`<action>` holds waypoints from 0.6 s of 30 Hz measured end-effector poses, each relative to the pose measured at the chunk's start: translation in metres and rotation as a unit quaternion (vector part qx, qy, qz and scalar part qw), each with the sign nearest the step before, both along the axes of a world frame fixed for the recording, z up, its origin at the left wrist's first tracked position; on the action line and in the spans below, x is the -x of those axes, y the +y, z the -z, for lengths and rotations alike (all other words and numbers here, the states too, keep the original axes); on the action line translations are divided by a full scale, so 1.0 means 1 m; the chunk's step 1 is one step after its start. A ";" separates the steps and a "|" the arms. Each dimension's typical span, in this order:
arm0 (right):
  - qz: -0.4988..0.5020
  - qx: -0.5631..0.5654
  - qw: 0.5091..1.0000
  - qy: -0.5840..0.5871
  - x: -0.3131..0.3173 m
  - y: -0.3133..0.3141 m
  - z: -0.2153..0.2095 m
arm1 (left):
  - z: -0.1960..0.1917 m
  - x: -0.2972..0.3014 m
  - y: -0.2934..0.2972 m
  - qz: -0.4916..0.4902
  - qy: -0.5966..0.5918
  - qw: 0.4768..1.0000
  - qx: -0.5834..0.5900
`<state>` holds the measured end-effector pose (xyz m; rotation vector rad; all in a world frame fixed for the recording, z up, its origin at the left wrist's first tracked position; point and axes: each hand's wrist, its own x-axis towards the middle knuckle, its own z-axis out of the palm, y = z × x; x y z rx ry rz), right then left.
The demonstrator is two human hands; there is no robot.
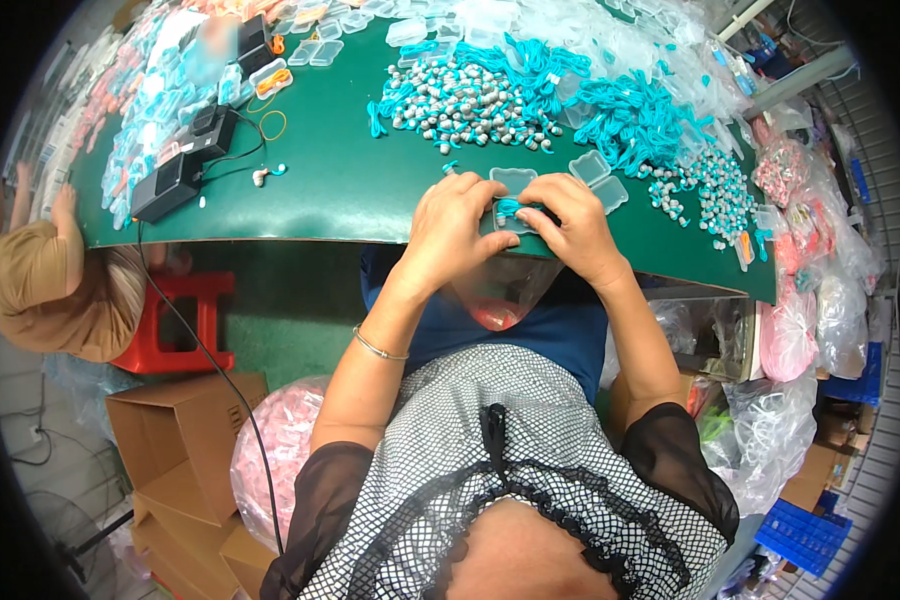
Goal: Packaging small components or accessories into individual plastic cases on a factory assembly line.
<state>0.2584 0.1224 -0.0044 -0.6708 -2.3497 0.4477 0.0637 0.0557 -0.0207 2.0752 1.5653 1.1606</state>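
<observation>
A small packing workshop, judging by the bulk goods on every side. Green table [350,190] heaped with teal-corded earbuds [470,100] and loose teal cords [630,120], ringed by stacks of clear plastic cases [590,168]. More filled cases in pink and blue piled along the left edge [140,90]. Black boxes [170,185] with cables near that edge. Bulging plastic bags of pink goods at the right [790,330] and under the table [280,440]. Cardboard cartons [170,420] on the floor, a blue crate [805,535] at lower right, a red stool [185,320] beside a second seated worker [50,290] at the same table.
</observation>
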 end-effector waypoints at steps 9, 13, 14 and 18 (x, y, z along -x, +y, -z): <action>0.028 -0.025 0.999 -0.013 -0.009 -0.007 0.004 | 0.003 0.001 -0.001 -0.004 0.001 1.000 -0.008; 0.045 -0.064 0.997 -0.023 -0.009 -0.005 -0.003 | 0.001 0.000 -0.002 -0.006 -0.009 1.000 0.001; 0.048 -0.066 0.997 0.002 -0.009 0.003 -0.001 | 0.001 0.001 -0.002 -0.007 -0.009 1.000 0.001; 0.102 -0.100 0.982 -0.121 0.002 0.020 -0.001 | 0.006 0.000 -0.002 -0.002 0.012 0.999 -0.035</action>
